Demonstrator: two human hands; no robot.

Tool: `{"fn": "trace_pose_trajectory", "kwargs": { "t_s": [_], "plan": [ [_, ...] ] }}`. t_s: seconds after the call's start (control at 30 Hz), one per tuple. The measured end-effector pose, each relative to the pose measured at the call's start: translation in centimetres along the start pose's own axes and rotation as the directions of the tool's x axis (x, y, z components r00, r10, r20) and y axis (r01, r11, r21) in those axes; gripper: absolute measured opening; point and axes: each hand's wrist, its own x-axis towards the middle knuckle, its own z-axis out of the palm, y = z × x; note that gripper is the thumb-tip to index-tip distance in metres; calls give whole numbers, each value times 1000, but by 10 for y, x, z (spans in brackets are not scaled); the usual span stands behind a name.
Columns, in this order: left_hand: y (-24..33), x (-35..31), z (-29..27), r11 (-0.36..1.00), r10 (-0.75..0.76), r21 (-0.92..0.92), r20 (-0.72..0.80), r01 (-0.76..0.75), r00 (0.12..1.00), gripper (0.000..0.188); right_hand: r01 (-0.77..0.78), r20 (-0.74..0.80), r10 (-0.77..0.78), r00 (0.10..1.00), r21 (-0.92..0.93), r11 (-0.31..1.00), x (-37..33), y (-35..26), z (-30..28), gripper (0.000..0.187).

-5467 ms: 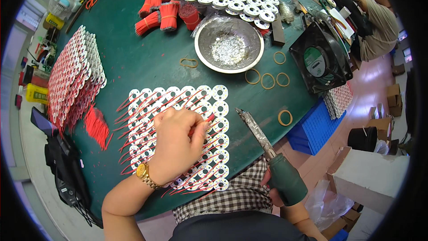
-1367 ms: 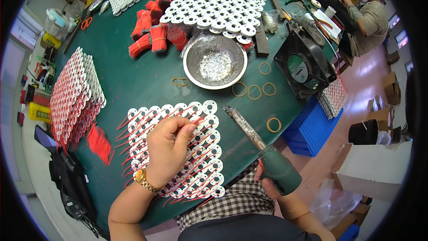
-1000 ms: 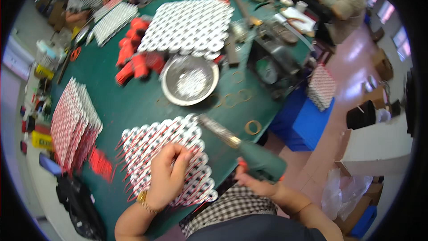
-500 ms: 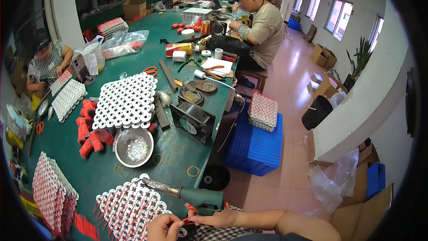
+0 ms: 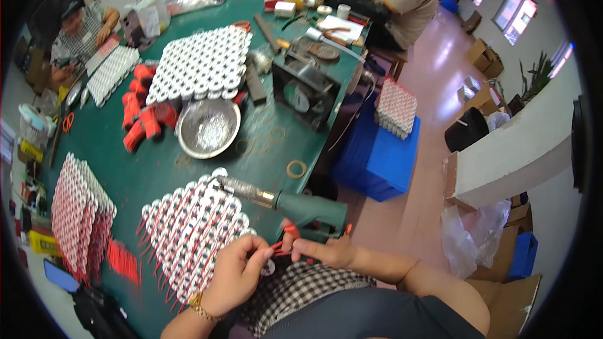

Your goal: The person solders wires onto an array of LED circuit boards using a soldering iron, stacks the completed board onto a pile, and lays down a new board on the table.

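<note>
My left hand (image 5: 242, 270), with a gold-coloured band at the wrist, pinches thin red wires (image 5: 276, 248) between thumb and fingertips. Opposite it, my right hand (image 5: 323, 252) is closed on the same wires; an orange covering shows on a finger. Just beyond the right hand is a green-handled soldering gun (image 5: 311, 209), its metal barrel pointing left over a panel corner. I cannot tell whether the right hand also grips its handle. Beside my left hand lies the panel of white round discs (image 5: 188, 226), crossed by many red wires.
A stack of similar panels (image 5: 78, 213) and a bundle of red wires (image 5: 124, 260) lie left. Farther off are a metal bowl (image 5: 209, 129), white disc panels (image 5: 201, 63), red-orange bundles (image 5: 147, 127) and a black fan (image 5: 304, 91). A blue crate (image 5: 377, 157) stands right; co-workers sit at the table.
The view has tipped downward, so the table appears higher and more of my left forearm shows. Both hands still hold the red wires close together.
</note>
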Motion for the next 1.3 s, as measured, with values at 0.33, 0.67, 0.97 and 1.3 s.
{"fn": "trace_pose_trajectory", "kwargs": {
  "t_s": [0.33, 0.67, 0.97, 1.3],
  "plan": [
    [-5, 1, -3, 985, -76, -150, 23, 79, 997, 12, 107, 34, -105, 994, -62, 992, 9, 11, 6, 35],
    [4, -4, -2, 956, 14, 293, 32, -22, 999, 18, 493, 197, -576, 793, -763, 418, 4, 7, -5, 20],
    [-17, 12, 12, 758, 56, -615, -272, -218, 961, 13, 529, -313, -507, 803, -19, 849, 20, 7, 28, 33],
    [3, -3, 18, 851, 503, -15, -266, -526, 822, 12, 423, -357, -316, 879, 281, 861, 10, 23, 60, 44]
  ]
}}
